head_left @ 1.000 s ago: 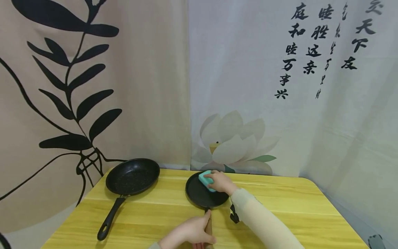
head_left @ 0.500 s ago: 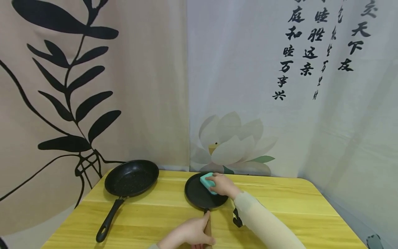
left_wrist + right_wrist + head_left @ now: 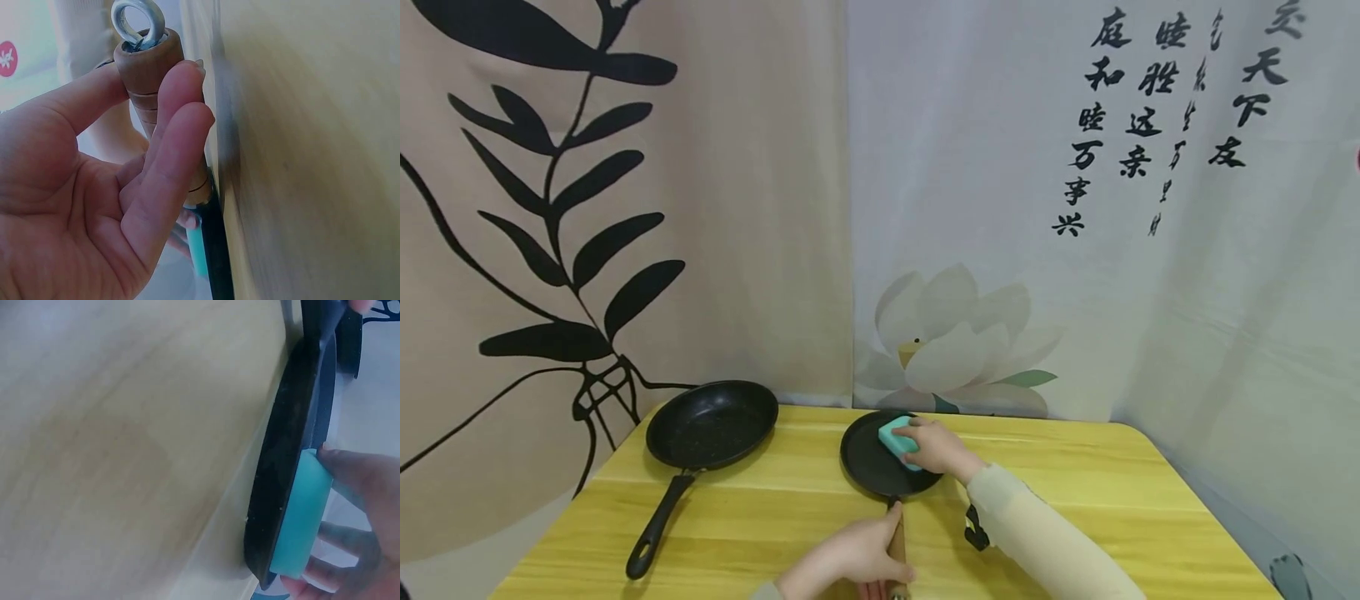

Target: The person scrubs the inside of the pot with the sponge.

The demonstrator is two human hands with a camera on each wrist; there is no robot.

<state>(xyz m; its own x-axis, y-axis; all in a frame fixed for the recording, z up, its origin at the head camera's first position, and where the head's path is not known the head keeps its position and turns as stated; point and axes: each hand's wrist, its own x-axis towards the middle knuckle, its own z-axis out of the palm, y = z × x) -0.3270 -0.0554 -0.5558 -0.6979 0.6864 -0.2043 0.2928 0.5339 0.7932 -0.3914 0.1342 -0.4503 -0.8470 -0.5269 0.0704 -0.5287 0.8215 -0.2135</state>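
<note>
A small black frying pan [image 3: 868,462] with a wooden handle [image 3: 147,65] lies on the table. My left hand [image 3: 859,550] holds that handle between thumb and fingers; in the left wrist view a metal ring [image 3: 139,24] sticks out of its end. My right hand [image 3: 938,447] grips a teal sponge [image 3: 897,442], thumb on one side and fingers on the other. In the right wrist view the sponge [image 3: 303,519] sits inside the pan, low against its cooking surface and near the rim.
On the left of the yellow wooden table [image 3: 775,508] stands a larger black frying pan [image 3: 711,425], its black handle [image 3: 657,529] pointing toward me. A printed curtain [image 3: 760,208] hangs right behind the table's far edge. A small black item [image 3: 976,529] shows beside my right sleeve.
My right hand has slid the sponge slightly nearer and to the right within the pan. The left hand keeps its hold on the handle. The head view has shifted a little.
</note>
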